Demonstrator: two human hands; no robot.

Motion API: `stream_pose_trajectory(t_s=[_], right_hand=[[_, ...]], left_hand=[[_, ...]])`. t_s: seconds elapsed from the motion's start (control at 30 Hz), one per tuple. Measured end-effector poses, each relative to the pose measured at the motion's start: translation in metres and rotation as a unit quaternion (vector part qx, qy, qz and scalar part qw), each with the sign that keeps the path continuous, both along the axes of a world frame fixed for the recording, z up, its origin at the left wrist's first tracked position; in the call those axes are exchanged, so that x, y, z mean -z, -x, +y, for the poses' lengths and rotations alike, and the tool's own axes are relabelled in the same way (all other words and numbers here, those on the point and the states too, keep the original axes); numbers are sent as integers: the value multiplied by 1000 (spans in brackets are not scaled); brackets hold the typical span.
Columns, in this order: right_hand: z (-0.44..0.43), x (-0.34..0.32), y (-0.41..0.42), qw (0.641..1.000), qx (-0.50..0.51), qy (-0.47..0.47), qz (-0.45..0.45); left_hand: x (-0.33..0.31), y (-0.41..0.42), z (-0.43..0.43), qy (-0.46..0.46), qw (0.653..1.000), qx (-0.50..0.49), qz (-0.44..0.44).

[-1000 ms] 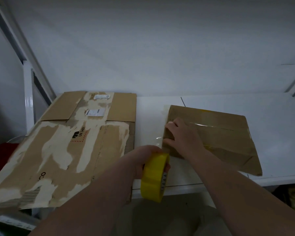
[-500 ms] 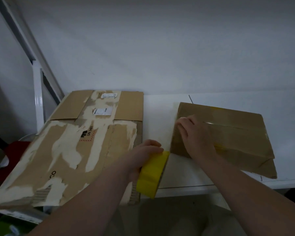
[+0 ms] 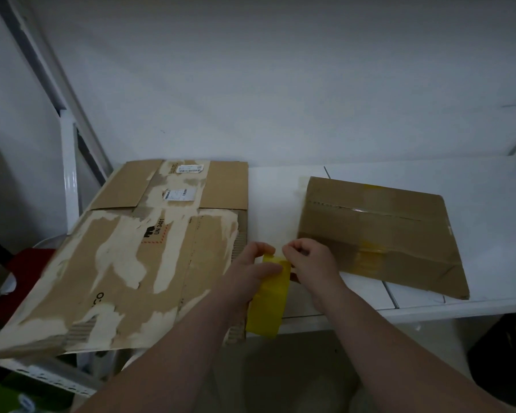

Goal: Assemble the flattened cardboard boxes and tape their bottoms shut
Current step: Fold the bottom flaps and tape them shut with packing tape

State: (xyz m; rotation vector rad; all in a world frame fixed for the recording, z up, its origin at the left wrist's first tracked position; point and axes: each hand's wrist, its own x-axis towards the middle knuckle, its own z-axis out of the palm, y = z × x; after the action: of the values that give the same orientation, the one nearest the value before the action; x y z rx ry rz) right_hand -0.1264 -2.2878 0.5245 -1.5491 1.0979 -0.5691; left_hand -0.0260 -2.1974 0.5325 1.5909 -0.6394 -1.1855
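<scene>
Head cam: L hand (image 3: 249, 274) grips yellow tape roll (image 3: 270, 296) at surface (image 3: 276, 198) front edge; R hand (image 3: 315, 260) pinches roll's top. Taped box (image 3: 382, 234) just right, flat boxes (image 3: 143, 257) left.

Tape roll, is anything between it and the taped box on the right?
Only the right hand, fingers curled at the top of the yellow tape roll that the left hand holds. It sits between roll and taped box; no other object does.

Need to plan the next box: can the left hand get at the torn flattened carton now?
Probably yes: the left hand hovers beside the torn flattened carton, nothing between, though its fingers grip the yellow tape roll.
</scene>
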Motion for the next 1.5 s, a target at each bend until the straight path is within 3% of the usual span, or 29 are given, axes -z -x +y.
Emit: stream_pose_trajectory(t_s=[0.23,0.37,0.53,0.77,1.23,1.5], right_hand=[[-1,-15,-3,997,-15,-39,62],[0,-23,-2,995,-41,-56,77],[3,-27,-5,992,-61,-68,88],[5,-37,-5,988,-73,-87,108],[11,-42,-3,986,-77,-75,130],[14,-46,-2,985,-82,-94,119]], left_hand=[[-4,0,2,64,990,-1,-125],[-7,-6,0,81,962,-14,-260],[-5,-9,-4,75,932,-24,-353],[-6,-13,0,54,915,-14,-400],[-7,-11,5,64,929,-52,-360],[-7,-11,6,59,910,-12,-411]])
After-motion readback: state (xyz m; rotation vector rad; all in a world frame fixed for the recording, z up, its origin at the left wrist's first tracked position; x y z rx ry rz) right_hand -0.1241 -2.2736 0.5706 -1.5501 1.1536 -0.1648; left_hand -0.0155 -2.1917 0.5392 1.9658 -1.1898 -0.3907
